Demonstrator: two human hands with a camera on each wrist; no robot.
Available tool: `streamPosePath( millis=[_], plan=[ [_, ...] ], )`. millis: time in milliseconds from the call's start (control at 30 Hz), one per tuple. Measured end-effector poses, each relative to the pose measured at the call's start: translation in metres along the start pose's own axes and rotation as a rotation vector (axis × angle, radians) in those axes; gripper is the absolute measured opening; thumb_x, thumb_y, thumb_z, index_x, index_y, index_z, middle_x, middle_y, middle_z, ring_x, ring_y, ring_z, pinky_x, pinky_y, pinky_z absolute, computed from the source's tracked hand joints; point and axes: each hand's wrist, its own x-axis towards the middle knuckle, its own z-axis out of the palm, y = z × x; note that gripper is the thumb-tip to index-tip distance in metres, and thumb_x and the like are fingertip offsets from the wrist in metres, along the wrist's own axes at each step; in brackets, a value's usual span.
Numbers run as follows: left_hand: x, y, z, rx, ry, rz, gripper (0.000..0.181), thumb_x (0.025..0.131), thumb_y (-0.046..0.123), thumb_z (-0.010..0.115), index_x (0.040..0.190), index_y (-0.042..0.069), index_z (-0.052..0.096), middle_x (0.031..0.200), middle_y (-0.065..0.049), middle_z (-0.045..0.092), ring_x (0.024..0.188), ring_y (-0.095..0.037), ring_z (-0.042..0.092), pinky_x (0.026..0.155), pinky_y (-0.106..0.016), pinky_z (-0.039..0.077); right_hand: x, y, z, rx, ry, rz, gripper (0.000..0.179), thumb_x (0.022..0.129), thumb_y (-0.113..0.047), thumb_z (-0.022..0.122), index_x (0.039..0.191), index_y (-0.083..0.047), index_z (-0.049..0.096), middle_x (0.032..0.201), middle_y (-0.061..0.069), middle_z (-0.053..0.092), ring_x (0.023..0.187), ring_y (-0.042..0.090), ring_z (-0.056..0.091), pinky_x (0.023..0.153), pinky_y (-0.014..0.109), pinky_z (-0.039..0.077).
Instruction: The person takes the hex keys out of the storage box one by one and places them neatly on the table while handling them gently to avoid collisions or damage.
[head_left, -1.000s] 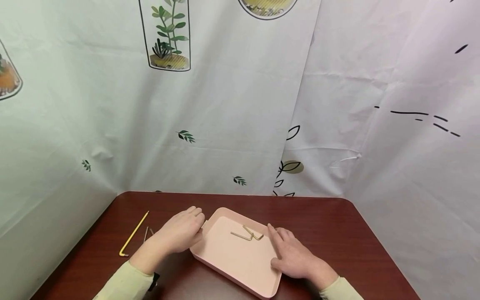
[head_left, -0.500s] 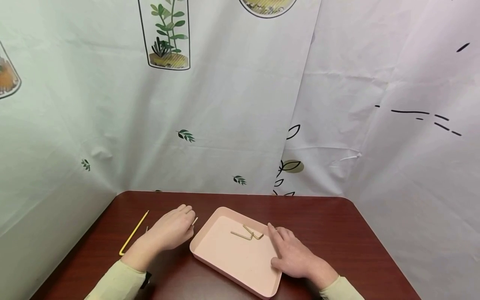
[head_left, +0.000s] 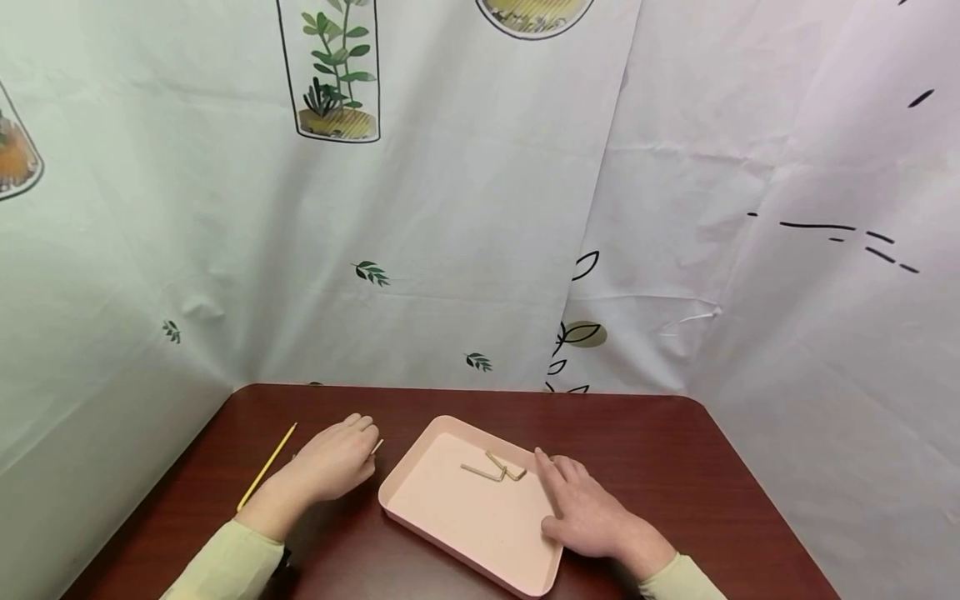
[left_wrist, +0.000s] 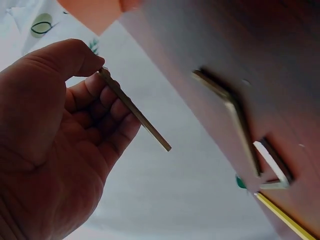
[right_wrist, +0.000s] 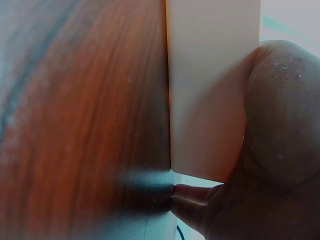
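My left hand [head_left: 337, 457] is raised over the left side of the table. In the left wrist view it pinches a brass-coloured Allen key [left_wrist: 135, 109] between thumb and fingers, its long arm pointing away from the palm. My right hand [head_left: 592, 508] holds the right side of a shallow pink tray [head_left: 457, 525]; its thumb [right_wrist: 280, 95] hooks over the rim while the other fingers stay outside the wall. Inside the tray, toward its far right corner, two brass-coloured Allen keys [head_left: 480, 473] lie partly crossed.
A yellow Allen key [head_left: 267, 468] lies at the table's left, its short end now behind my left forearm. The left wrist view shows another brass-coloured Allen key [left_wrist: 243, 132] and a small silvery one [left_wrist: 272, 160] on the table. White printed cloth [head_left: 480, 208] hangs around the table.
My left hand has moved left, away from the tray's left edge, with the Allen key in its fingers, and covers more of the keys behind it. Right hand and tray stay put.
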Motion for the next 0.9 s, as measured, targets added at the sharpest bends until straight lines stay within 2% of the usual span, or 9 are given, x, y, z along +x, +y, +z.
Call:
streamPosePath(
  millis=[100,200,500,900],
  plan=[
    [-0.004,-0.004,0.004,-0.001,-0.032,-0.032,0.018,0.091,0.006,0.077,0.087,0.012,0.060,0.087,0.001,0.052,0.084,-0.023,0.052,0.077,-0.043,0.052,0.000,0.000,0.001,0.003,-0.004,-0.003,0.099,0.081,-0.022,0.072,0.168,0.006,0.036,0.146,0.020,0.054,0.138,0.040,0.053,0.111,0.058,0.050],
    [-0.005,-0.005,0.006,-0.013,-0.062,-0.048,0.016,0.093,0.007,0.077,0.089,0.011,0.062,0.088,0.000,0.054,0.085,-0.023,0.054,0.078,-0.043,0.053,0.000,0.000,0.002,-0.008,0.001,-0.002,0.099,0.081,-0.022,0.072,0.168,0.006,0.036,0.146,0.019,0.055,0.137,0.040,0.053,0.111,0.058,0.050],
    [-0.007,-0.011,0.015,-0.013,-0.096,-0.042,0.015,0.092,0.006,0.076,0.088,0.011,0.063,0.088,0.000,0.054,0.084,-0.024,0.053,0.076,-0.043,0.053,-0.002,0.002,0.001,-0.002,-0.001,0.003,0.099,0.081,-0.023,0.072,0.168,0.006,0.036,0.146,0.020,0.054,0.137,0.040,0.053,0.111,0.057,0.050],
    [-0.010,-0.018,0.019,-0.034,-0.122,-0.050,0.016,0.091,0.005,0.076,0.087,0.011,0.062,0.087,-0.001,0.055,0.084,-0.024,0.055,0.077,-0.044,0.054,-0.001,0.002,-0.001,0.003,-0.022,0.019,0.099,0.082,-0.022,0.072,0.170,0.005,0.034,0.149,0.020,0.053,0.140,0.041,0.052,0.112,0.058,0.049]
  ],
)
